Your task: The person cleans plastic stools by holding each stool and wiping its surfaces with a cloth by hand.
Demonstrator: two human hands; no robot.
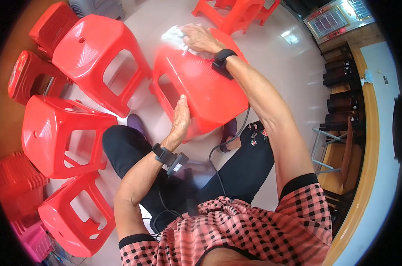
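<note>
A red plastic stool stands tilted between my knees. My right hand presses a white cloth against the far end of the stool, with the fingers bent over the cloth. My left hand rests along the stool's near left edge, its fingers stretched out and holding nothing. Black bands with small devices sit on both wrists, and a dark cable runs past the stool's right side.
Several red stools, among them one stool and another stool, stand along the left. More red stools are at the top. Dark chairs and a folding chair line the right. Pale tiled floor lies between.
</note>
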